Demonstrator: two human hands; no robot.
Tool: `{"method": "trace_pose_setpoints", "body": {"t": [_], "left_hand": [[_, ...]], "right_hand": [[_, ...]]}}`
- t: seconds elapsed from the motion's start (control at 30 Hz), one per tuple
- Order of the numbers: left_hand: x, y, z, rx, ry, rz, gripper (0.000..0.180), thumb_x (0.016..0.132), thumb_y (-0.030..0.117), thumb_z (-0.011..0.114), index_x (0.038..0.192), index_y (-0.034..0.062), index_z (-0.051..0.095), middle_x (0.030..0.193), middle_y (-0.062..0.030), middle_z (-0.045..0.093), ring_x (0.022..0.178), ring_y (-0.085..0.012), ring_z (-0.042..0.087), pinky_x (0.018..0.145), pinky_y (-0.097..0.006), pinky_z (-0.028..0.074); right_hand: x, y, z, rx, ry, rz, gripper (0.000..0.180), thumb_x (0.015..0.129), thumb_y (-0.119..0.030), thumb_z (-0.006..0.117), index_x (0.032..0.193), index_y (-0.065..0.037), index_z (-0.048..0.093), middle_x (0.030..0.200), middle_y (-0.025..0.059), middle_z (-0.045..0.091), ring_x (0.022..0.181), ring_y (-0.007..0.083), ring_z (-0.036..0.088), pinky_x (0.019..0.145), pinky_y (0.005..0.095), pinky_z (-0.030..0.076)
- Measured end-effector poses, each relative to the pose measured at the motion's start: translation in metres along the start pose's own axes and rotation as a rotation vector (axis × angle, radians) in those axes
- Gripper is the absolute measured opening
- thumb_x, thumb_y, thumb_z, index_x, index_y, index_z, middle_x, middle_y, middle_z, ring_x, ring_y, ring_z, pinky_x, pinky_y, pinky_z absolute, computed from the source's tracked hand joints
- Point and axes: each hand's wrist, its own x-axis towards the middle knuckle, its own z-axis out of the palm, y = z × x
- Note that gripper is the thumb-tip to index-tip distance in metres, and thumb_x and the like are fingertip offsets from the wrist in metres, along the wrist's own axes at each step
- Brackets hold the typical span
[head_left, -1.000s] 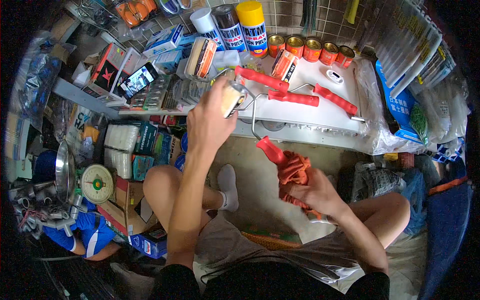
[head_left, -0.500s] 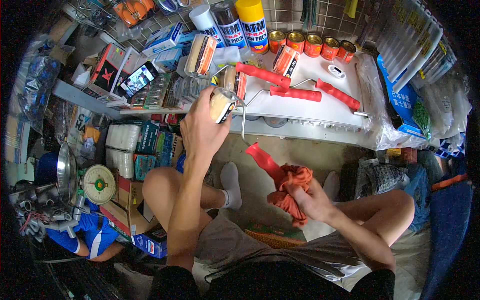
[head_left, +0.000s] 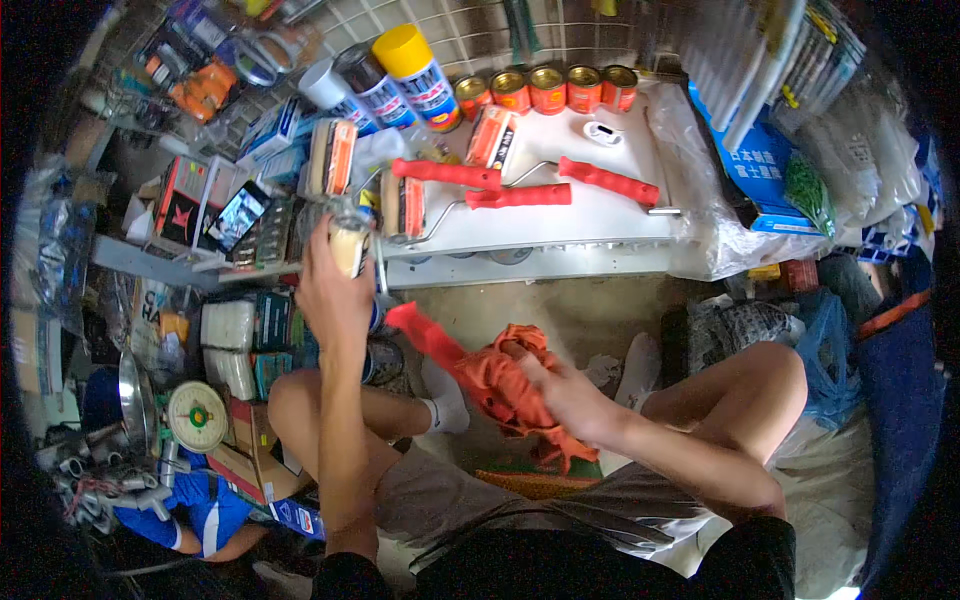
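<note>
My left hand is closed around the covered head of a paint roller, holding it just in front of the white shelf. The roller's red handle slants down toward my lap. Its lower end is wrapped in a crumpled orange cloth, which my right hand grips around it. Beyond my left hand, more paint rollers lie on the white shelf, with red handles and orange-labelled wrapped heads. Motion slightly blurs both hands.
Spray cans and small orange-red tins line the shelf's back. A phone leans at the left, above a dial scale and boxes. Plastic bags sit at the right. A white device lies on the shelf.
The whole scene has shifted left in the picture as my view turned. Both hands stay on the roller and cloth; the cloth now hangs more spread out around the handle's end.
</note>
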Motion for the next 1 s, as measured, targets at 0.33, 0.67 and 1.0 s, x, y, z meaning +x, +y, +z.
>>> {"method": "trace_pose_setpoints", "body": {"t": [0.33,0.67,1.0], "left_hand": [[-0.002,0.014,-0.035,0.158,-0.113,0.043,0.065,0.078,0.011,0.079,0.137,0.0156,0.052,0.128,-0.0169,0.065,0.112,-0.0415,0.063,0.090,-0.049,0.052],[0.001,0.041,-0.025,-0.154,-0.148,-0.047,0.055,0.080,0.020,0.080,0.129,0.0068,0.057,0.117,-0.0210,0.068,0.108,-0.0411,0.066,0.092,-0.046,0.051],[0.105,0.093,0.045,-0.528,-0.252,0.258,0.065,0.078,0.023,0.083,0.131,0.0028,0.052,0.113,-0.0174,0.065,0.104,-0.0326,0.065,0.093,-0.041,0.049]], "right_hand": [[-0.040,0.003,-0.008,-1.016,0.049,-0.489,0.042,0.101,-0.041,0.053,0.111,0.000,0.058,0.064,0.0217,0.064,0.061,0.0395,0.068,0.059,0.0486,0.056],[-0.051,-0.026,-0.050,-1.432,0.285,-0.243,0.052,0.088,-0.018,0.059,0.136,0.000,0.054,0.090,0.0049,0.059,0.079,0.0186,0.060,0.063,0.0367,0.048],[0.010,-0.051,-0.116,-1.065,0.888,-0.342,0.033,0.090,-0.027,0.068,0.106,0.001,0.062,0.075,0.0239,0.069,0.070,0.0446,0.069,0.067,0.0532,0.056]]}}
